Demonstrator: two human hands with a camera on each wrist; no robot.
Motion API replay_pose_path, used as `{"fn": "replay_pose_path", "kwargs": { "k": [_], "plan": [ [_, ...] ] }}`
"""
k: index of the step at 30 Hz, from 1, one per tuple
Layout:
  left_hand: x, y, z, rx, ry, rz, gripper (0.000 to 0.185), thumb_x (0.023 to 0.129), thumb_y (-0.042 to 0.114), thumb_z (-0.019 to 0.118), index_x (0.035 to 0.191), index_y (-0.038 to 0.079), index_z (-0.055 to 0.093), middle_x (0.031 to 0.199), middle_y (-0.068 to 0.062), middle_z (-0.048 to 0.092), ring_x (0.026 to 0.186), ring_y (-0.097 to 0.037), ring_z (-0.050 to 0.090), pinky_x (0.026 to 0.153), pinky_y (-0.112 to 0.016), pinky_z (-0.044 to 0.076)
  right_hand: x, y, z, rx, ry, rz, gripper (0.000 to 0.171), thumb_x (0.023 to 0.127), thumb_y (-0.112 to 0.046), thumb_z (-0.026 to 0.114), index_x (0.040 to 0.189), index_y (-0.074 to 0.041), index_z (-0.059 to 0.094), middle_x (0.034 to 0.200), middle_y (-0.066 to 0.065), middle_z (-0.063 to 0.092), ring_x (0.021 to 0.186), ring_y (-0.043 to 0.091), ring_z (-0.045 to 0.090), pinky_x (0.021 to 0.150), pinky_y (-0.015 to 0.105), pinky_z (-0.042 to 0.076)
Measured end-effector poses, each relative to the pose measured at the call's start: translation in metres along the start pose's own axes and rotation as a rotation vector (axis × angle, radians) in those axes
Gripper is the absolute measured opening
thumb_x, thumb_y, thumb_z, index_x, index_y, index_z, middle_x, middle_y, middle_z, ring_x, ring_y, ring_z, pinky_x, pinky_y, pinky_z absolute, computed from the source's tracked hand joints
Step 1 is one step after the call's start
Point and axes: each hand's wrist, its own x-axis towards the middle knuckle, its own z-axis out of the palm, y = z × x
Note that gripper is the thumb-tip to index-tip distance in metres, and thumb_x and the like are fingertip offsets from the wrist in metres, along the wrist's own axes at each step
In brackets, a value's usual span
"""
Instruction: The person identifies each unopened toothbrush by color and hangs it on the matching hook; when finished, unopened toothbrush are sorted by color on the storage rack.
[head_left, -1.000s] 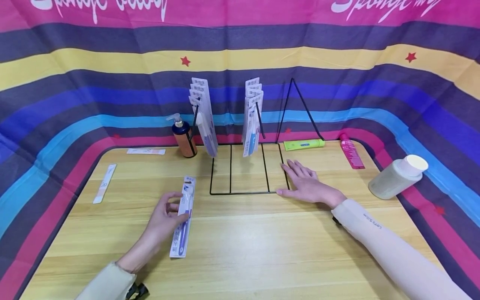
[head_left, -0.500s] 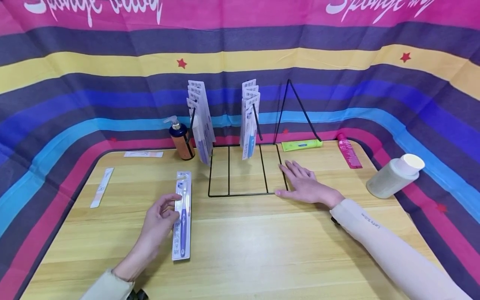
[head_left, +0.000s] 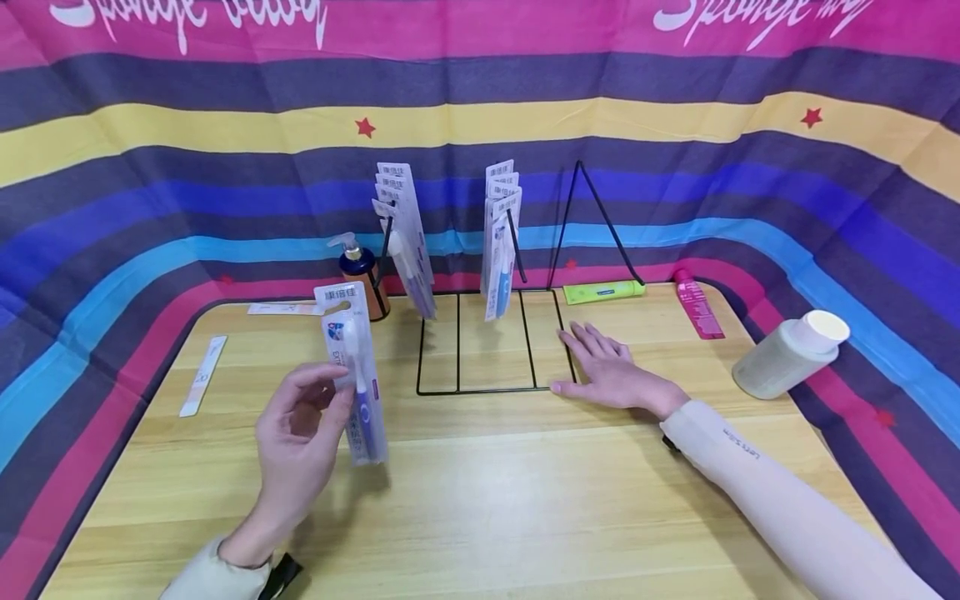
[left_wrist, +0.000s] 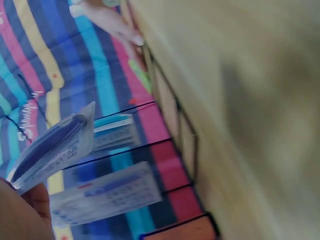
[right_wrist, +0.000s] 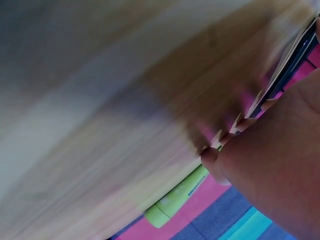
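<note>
My left hand (head_left: pixel 300 433) pinches a packaged toothbrush (head_left: pixel 360 392) by the side of its card, lifted off the table and tilted upright, hang hole at the top. In the left wrist view the same toothbrush (left_wrist: pixel 55 145) stands out from the fingers, in front of the rack. My right hand (head_left: pixel 611 367) lies with fingers spread on the right side of the black wire rack (head_left: pixel 495 389). Packaged toothbrushes hang on the rack in two rows, a left row (head_left: pixel 408 250) and a middle row (head_left: pixel 502 250). The right arm of the rack holds none.
A pump bottle (head_left: pixel 365 275) stands behind the held pack. Two flat white sachets (head_left: pixel 202 375) lie at the left. A green tube (head_left: pixel 603 291), a pink tube (head_left: pixel 699 304) and a pale bottle (head_left: pixel 787 354) are at the right. Striped cloth (head_left: pixel 225 183) surrounds the table.
The left hand has raised the packaged toothbrush from lying near the table and turned its top end up towards the rack. The right hand stays on the rack. The hanging left row swings slightly.
</note>
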Motion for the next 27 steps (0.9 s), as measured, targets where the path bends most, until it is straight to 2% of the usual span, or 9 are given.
{"fn": "replay_pose_path", "kwargs": {
  "k": [3, 7, 14, 18, 21, 27],
  "plan": [
    [0.007, 0.001, 0.006, -0.029, -0.013, 0.073, 0.032, 0.089, -0.031, 0.057, 0.119, -0.024, 0.062, 0.118, -0.018, 0.072, 0.101, -0.021, 0.07, 0.092, -0.027, 0.058, 0.0, 0.001, 0.0, 0.001, -0.004, 0.005, 0.107, 0.104, -0.07, 0.058, 0.176, -0.009, 0.009, 0.182, 0.018, -0.001, 0.165, 0.043, -0.005, 0.124, 0.074, 0.007],
    [0.013, -0.001, 0.014, -0.004, -0.031, 0.079, 0.032, 0.089, -0.031, 0.058, 0.12, -0.023, 0.063, 0.119, -0.017, 0.072, 0.104, -0.022, 0.071, 0.094, -0.028, 0.059, 0.0, 0.002, 0.0, -0.007, -0.007, 0.013, 0.107, 0.104, -0.071, 0.057, 0.177, -0.01, 0.007, 0.182, 0.017, -0.002, 0.166, 0.041, -0.006, 0.124, 0.073, 0.007],
    [0.018, -0.013, 0.02, 0.026, -0.049, 0.031, 0.03, 0.091, -0.028, 0.06, 0.12, -0.021, 0.064, 0.118, -0.017, 0.072, 0.102, -0.022, 0.069, 0.092, -0.027, 0.059, 0.0, 0.0, 0.001, -0.009, -0.007, 0.016, 0.107, 0.104, -0.072, 0.057, 0.177, -0.01, 0.008, 0.182, 0.017, -0.002, 0.166, 0.041, -0.006, 0.124, 0.073, 0.007],
    [0.023, -0.022, 0.019, 0.105, -0.05, -0.018, 0.029, 0.096, -0.02, 0.064, 0.125, -0.017, 0.065, 0.12, -0.015, 0.071, 0.101, -0.021, 0.066, 0.09, -0.025, 0.058, 0.0, -0.001, 0.0, -0.007, 0.002, 0.013, 0.106, 0.104, -0.071, 0.057, 0.176, -0.009, 0.01, 0.181, 0.019, 0.001, 0.165, 0.043, -0.004, 0.123, 0.074, 0.008],
    [0.032, -0.032, 0.018, 0.146, -0.088, -0.05, 0.035, 0.097, -0.019, 0.064, 0.131, -0.015, 0.064, 0.126, -0.014, 0.069, 0.105, -0.024, 0.064, 0.09, -0.026, 0.056, 0.0, -0.002, -0.001, -0.005, 0.006, 0.011, 0.105, 0.104, -0.07, 0.057, 0.176, -0.008, 0.011, 0.181, 0.019, 0.001, 0.165, 0.043, -0.003, 0.122, 0.074, 0.009],
    [0.052, -0.054, 0.013, 0.166, -0.177, -0.105, 0.043, 0.101, -0.011, 0.06, 0.145, -0.009, 0.06, 0.142, -0.013, 0.064, 0.117, -0.032, 0.055, 0.093, -0.031, 0.046, 0.001, -0.002, -0.001, -0.008, -0.004, 0.015, 0.106, 0.104, -0.072, 0.056, 0.176, -0.009, 0.01, 0.181, 0.019, 0.0, 0.165, 0.043, -0.004, 0.122, 0.076, 0.008]
  ]
}}
